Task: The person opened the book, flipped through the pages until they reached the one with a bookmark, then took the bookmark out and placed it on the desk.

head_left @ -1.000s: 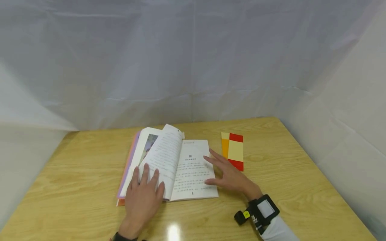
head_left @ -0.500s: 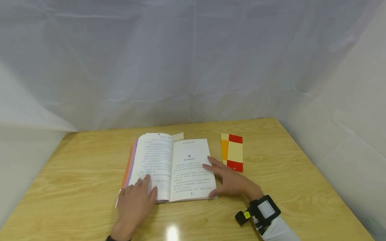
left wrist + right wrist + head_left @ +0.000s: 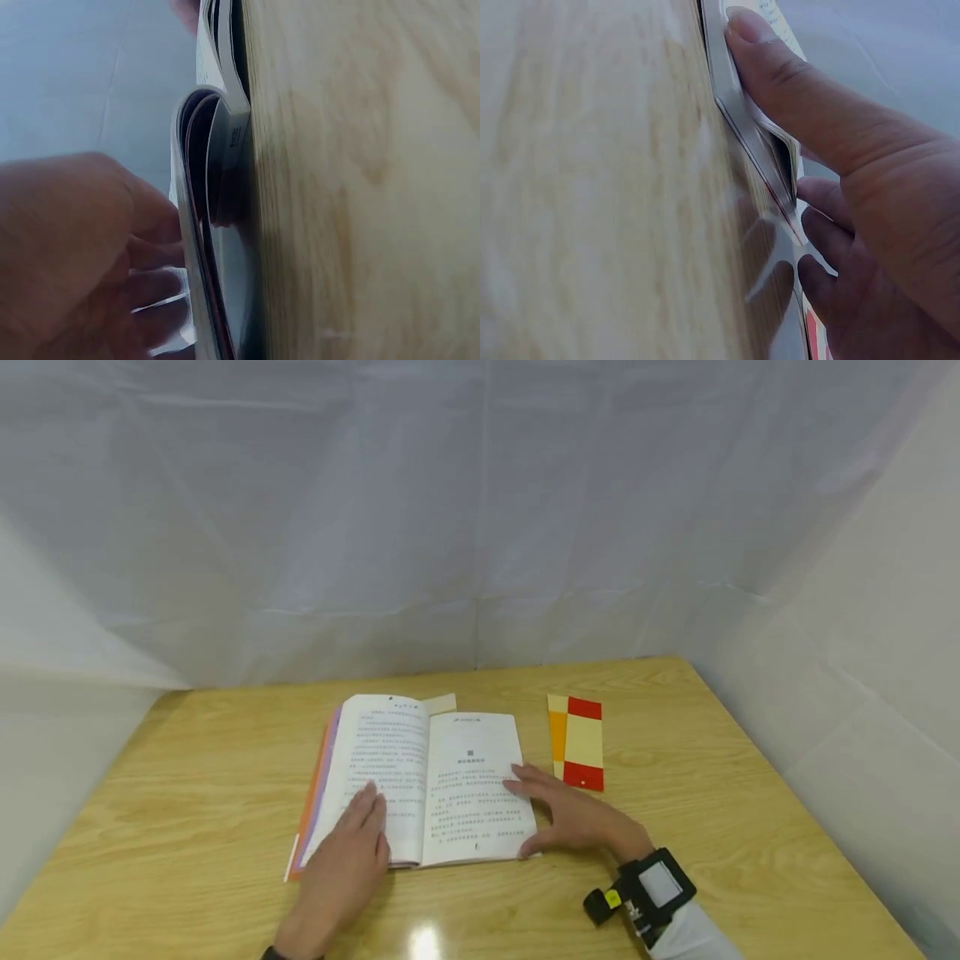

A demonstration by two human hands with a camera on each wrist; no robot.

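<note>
An open book (image 3: 427,777) with printed text lies on the wooden table (image 3: 187,777). My left hand (image 3: 352,852) lies flat on the lower part of the left page, fingers straight. My right hand (image 3: 570,814) rests on the right page with fingers spread and the thumb at the book's lower right corner. In the left wrist view the left hand (image 3: 90,255) presses the curved pages (image 3: 202,225) from the side. In the right wrist view the thumb (image 3: 780,67) of my right hand (image 3: 870,225) lies on the page edge (image 3: 742,127).
A red, yellow and orange striped card (image 3: 576,742) lies on the table just right of the book, beyond my right hand. A small cream slip (image 3: 439,702) sticks out behind the book's top edge. White cloth (image 3: 480,510) walls the table at the back and sides.
The raised left pages have been laid flat and the book now lies fully open. My left hand slid down and left on the page; my right hand barely moved.
</note>
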